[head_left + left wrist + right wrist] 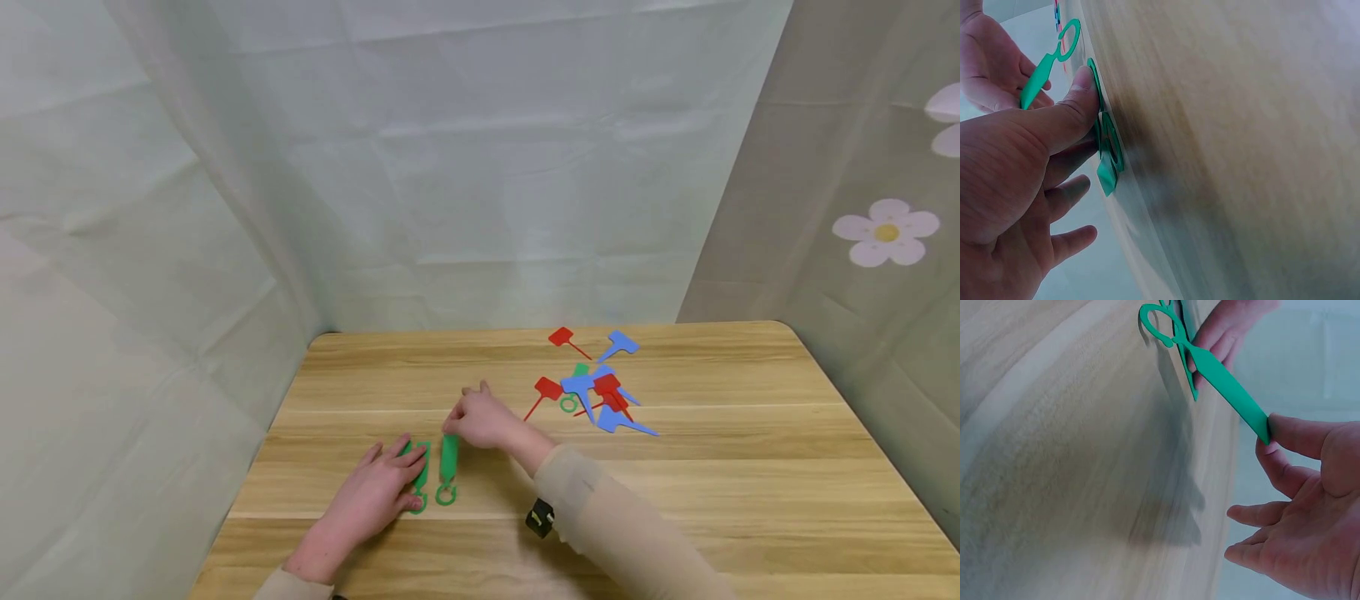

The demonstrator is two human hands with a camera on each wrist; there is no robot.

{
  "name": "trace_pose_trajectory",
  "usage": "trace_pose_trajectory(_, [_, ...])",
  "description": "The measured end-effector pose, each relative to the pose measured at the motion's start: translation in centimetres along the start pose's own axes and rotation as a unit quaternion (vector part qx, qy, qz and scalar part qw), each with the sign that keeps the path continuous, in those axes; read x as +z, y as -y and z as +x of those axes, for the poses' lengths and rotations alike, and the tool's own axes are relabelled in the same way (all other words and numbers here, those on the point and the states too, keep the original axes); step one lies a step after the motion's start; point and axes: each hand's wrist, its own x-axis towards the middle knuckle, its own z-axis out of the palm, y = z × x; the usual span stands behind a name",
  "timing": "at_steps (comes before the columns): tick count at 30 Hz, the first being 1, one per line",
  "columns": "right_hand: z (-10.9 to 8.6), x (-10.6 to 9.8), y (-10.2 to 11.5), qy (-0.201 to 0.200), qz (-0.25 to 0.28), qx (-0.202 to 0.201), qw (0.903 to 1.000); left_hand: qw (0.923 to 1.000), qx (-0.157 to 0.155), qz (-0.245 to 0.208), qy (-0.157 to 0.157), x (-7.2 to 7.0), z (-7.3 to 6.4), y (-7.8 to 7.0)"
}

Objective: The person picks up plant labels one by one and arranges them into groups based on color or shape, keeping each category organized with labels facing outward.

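My right hand (487, 419) pinches the plain end of a green ring-ended plant tag (448, 457) between thumb and forefinger. In the right wrist view that tag (1230, 387) slants, its held end raised off the wood and its open ring near the surface. Its other fingers stay spread. My left hand (371, 492) rests with extended fingers on more green ring-ended tags (422, 471), just left of the held one. The left wrist view shows the thumb lying against one of these tags (1109, 165); the fingers partly hide them.
Toward the back right of the wooden table (750, 483) lies a loose pile of T-shaped tags, some red (549, 388), some blue (577, 385), several overlapping. Another green ring tag (569, 403) is among them. Pale cloth (510, 167) hangs behind the table.
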Motion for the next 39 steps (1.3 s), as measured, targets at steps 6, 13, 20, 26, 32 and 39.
trace_pose_trajectory(6, [0.2, 0.7, 0.0, -0.006, -0.044, -0.016, 0.9989, 1.0, 0.002, -0.002, -0.003, 0.0, 0.0, 0.0])
trace_pose_trajectory(13, [0.7, 1.9, -0.2, -0.036, -0.107, -0.02, 0.9934, 1.0, 0.001, -0.008, 0.001, -0.1, 0.0, 0.0])
trace_pose_trajectory(20, [1.0, 3.1, 0.0, -0.062, -0.11, 0.017, 0.9919, 0.9999, -0.002, -0.009, 0.005, -0.2, -0.1, -0.1])
trace_pose_trajectory(26, [0.7, 3.6, 0.3, -0.075, -0.112, 0.036, 0.9903, 0.9999, -0.004, -0.011, 0.006, -0.1, 0.0, 0.0])
trace_pose_trajectory(32, [0.8, 4.1, 0.2, -0.081, -0.106, 0.043, 0.9901, 1.0, -0.003, -0.008, 0.004, 0.0, 0.0, 0.1])
trace_pose_trajectory(39, [0.8, 4.3, 0.0, -0.086, -0.115, 0.044, 0.9887, 0.9999, -0.008, -0.007, 0.005, 0.1, -0.1, -0.1])
